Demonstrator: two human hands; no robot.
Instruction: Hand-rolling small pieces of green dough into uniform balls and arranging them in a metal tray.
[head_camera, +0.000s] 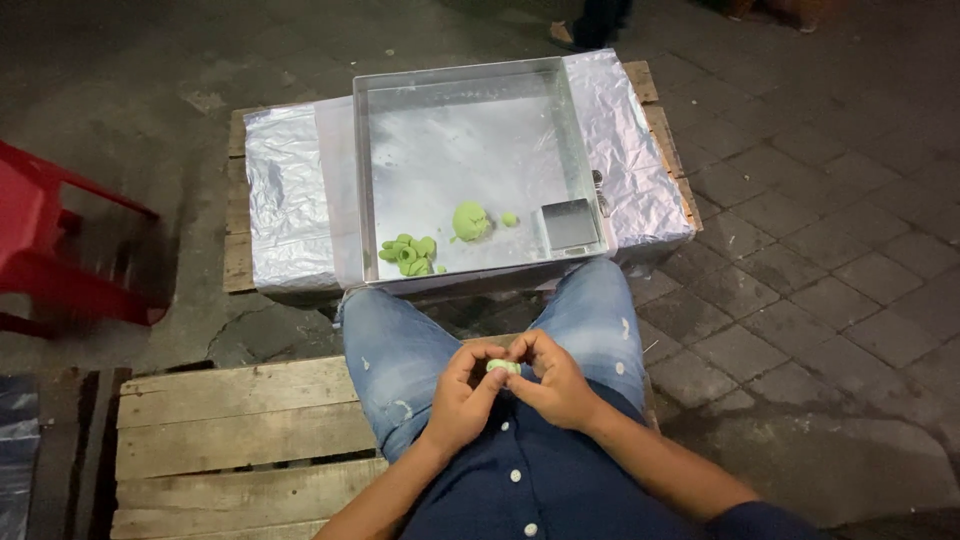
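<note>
Both hands, left hand and right hand, pinch a small green dough piece low in the frame, above the lap. Squeezed unevenly, it could tear or drop onto the jeans, missing the metal tray ahead.

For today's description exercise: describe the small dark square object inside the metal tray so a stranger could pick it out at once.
Find the foil-wrapped box ahead of the seated person's knees, and the metal tray on it. The square object sits in the tray's near right corner. Unlike the green dough lump and dough rings to its left, it is flat, grey and straight-edged.
</note>
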